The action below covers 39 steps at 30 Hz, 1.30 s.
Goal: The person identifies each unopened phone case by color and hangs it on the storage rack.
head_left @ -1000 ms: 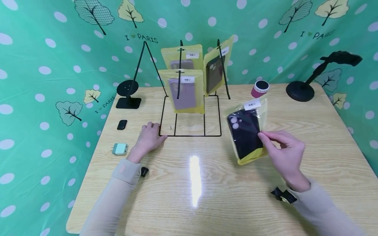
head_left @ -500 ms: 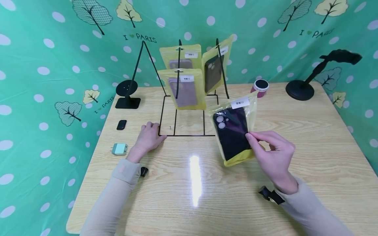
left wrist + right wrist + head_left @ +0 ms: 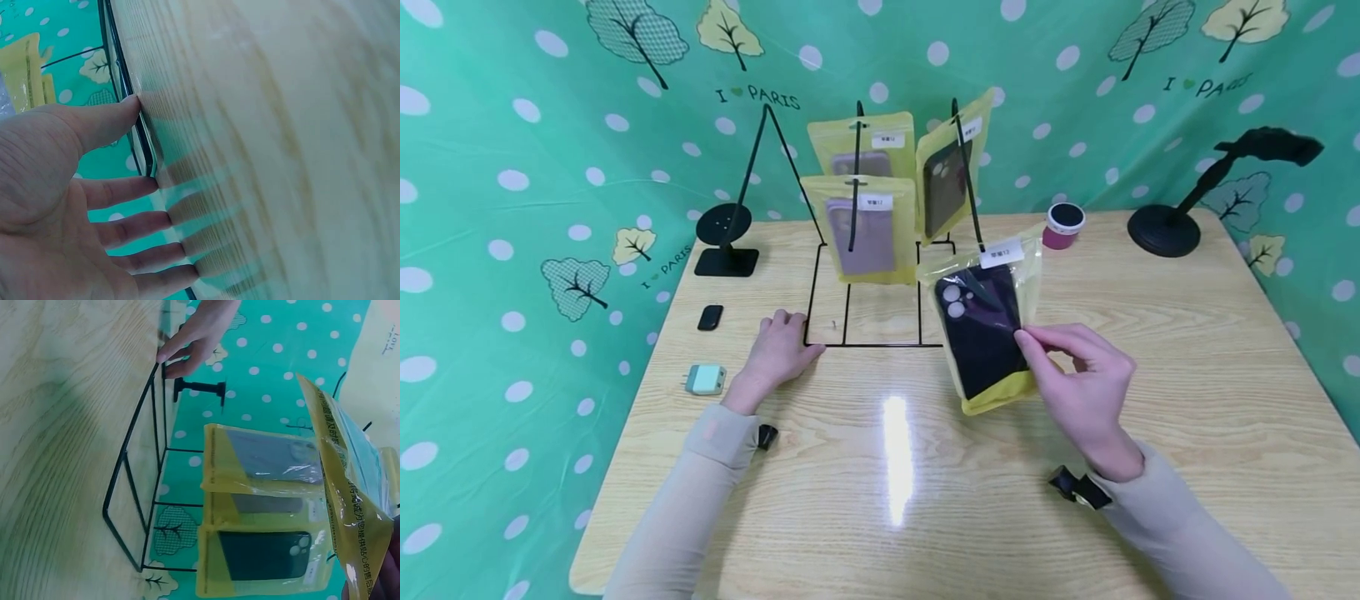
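Note:
My right hand [image 3: 1084, 387] pinches the right edge of a clear-and-yellow zip bag [image 3: 977, 333] between thumb and forefinger. A dark phone case shows through it, with a white label at the top. The bag tilts in front of the right corner of a black wire display rack [image 3: 872, 345]. On the table, my left hand [image 3: 778, 350] rests at the rack's front left corner, fingers spread and straight, with the thumb [image 3: 112, 125] touching the wire. From the rack's hooks hang two bags with purple cases, one front bag [image 3: 861, 242] before another, and a dark-case bag [image 3: 947, 187] at right.
Left of the rack are a black stand [image 3: 726, 242], a small black object [image 3: 710, 317] and a mint plug charger [image 3: 705, 379]. At the back right stand a pink-and-white jar [image 3: 1062, 225] and a black holder [image 3: 1163, 229]. The left hook [image 3: 765, 125] bears no bag.
My right hand has carried the held bag leftward, from right of the rack to its front right corner. The left hand stays put; the front hanging bag sways slightly.

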### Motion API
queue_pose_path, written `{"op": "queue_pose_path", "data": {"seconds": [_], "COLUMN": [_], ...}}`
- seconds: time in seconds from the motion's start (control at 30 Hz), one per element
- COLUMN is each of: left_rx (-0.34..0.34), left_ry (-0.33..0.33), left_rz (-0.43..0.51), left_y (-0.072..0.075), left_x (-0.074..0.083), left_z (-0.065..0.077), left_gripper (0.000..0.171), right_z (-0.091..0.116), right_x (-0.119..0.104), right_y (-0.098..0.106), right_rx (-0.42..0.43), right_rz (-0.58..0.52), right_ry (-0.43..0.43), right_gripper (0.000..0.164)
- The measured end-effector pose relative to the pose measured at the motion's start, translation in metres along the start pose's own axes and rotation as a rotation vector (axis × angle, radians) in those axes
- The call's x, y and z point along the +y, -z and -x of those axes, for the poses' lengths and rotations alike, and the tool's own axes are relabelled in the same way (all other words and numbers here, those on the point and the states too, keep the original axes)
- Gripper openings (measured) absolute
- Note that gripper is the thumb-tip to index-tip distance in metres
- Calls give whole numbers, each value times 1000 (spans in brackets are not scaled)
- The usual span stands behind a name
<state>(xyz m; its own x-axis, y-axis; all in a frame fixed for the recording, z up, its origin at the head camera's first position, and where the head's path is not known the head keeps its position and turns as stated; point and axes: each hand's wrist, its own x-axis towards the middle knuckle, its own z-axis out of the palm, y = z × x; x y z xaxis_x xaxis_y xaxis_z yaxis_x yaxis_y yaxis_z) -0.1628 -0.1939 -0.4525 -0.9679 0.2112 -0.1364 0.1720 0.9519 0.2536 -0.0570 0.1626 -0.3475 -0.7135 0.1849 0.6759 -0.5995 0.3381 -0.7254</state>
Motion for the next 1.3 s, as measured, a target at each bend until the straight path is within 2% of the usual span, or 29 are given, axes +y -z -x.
{"op": "queue_pose_path", "data": {"seconds": [0.37,0.67,1.13,1.3], "left_rx": [-3,-6,0,-12], "left_ry": [8,7,-2,9], "left_rz": [15,6,11,16], "left_y": [1,2,1,0], "left_x": [1,1,0,0], "left_z": [1,0,-3,-2], "left_gripper": [65,65,66,66], "right_z": [-25,-42,-52,-55], "right_x": [24,40,69,71], "right_y": [-11,-22,-45,-53], "right_rx": [8,20,69,95], "right_rz": [103,141,110,70], "right_ry": [-1,26,6,-77], "right_gripper": [9,7,7,8]}}
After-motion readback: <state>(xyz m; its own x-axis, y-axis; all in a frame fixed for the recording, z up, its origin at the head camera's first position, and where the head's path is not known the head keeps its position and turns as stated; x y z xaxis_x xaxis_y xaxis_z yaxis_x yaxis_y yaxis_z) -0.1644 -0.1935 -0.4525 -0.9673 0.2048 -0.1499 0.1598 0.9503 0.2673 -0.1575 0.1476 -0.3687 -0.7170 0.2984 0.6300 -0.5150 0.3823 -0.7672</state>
